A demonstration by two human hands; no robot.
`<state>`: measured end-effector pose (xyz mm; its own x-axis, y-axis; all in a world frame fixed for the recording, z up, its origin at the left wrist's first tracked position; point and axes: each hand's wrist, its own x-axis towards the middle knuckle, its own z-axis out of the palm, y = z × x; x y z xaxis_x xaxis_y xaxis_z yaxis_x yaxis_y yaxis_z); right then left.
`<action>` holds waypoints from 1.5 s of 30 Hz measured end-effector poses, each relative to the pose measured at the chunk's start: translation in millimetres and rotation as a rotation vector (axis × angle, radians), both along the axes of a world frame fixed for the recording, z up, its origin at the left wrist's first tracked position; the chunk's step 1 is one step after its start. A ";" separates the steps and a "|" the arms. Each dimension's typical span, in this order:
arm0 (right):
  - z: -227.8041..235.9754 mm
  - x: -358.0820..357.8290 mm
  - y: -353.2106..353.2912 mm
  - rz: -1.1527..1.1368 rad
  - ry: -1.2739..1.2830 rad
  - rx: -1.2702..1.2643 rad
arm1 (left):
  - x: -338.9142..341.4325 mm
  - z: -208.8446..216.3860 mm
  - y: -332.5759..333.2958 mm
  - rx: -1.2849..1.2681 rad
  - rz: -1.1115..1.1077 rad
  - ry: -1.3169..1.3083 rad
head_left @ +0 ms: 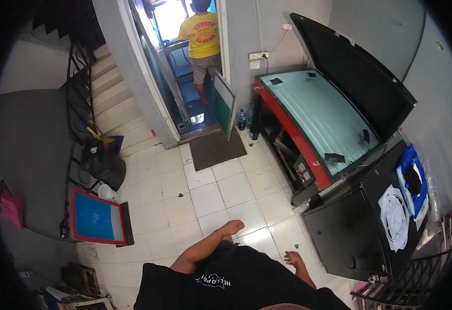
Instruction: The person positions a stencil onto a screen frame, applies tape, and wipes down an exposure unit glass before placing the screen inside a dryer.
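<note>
My left hand hangs in front of my body over the white tiled floor, its fingers curled in, and I see nothing in it. My right hand is lower and to the right, fingers loosely apart and holding nothing. Neither hand touches anything. Nearest to the right hand stands a black cabinet. Beyond it is a red-sided machine with a glass top, and its black lid is raised. Dark pieces lie on the glass.
A doorway ahead has a dark mat and a leaning green-meshed frame; a person in a yellow shirt stands inside. To the left are stairs, a black bag and a red frame with blue mesh. Paper sheets lie on the cabinet.
</note>
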<state>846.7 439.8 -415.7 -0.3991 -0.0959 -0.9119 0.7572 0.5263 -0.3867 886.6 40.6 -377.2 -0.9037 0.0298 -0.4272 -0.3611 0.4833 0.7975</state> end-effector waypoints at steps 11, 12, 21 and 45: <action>5.4 -107.3 -172.6 0.247 0.050 0.003 | 177.0 -109.6 -234.0 0.016 0.721 -0.662; -3.1 -115.6 -179.6 0.283 0.012 0.030 | 190.3 -105.6 -239.8 0.025 0.779 -0.704; -65.5 -255.7 -295.8 0.544 -0.110 0.242 | 154.9 -112.1 -243.5 0.293 0.925 -0.736; -27.9 -444.8 -595.4 0.452 -0.009 0.103 | -79.5 -131.3 -548.0 -0.111 0.324 -0.313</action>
<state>401.9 -155.6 -443.6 -0.3304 -0.1674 -0.9289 0.4459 0.8397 -0.3099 807.2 -507.5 -508.5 -0.6857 -0.2947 -0.6656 -0.7230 0.3822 0.5756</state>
